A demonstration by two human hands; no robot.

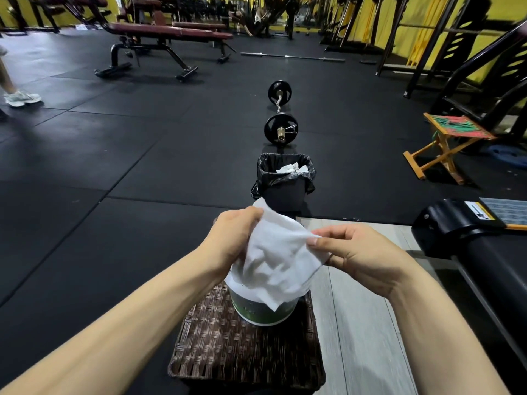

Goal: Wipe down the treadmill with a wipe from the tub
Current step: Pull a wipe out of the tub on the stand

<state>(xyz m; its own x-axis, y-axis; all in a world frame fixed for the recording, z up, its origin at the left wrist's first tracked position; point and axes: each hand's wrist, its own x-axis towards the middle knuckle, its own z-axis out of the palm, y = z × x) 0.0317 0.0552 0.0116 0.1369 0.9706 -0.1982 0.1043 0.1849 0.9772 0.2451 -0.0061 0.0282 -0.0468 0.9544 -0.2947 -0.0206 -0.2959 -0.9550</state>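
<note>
- The white wipe (278, 259) hangs between both hands, just above the tub (263, 310) on a woven stool (228, 352).
- The left hand (233, 235) grips its upper left edge.
- The right hand (353, 253) pinches its right edge.
- The treadmill (467, 232) stands at the right, apart from the hands; its blurred edge probably is the rear end.

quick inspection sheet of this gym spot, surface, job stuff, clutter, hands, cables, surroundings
surface: woven stool on black rubber mat floor, pale floorboards beside it
job's things: white wipe spread above the tub, which stands on the stool; treadmill at right
clutter: lined bin holding used wipes; barbell beyond it
hands: left hand and right hand each pinch a wipe edge
cables: nothing seen
surroundings: weight bench, folding stool, another person's shoe
</note>
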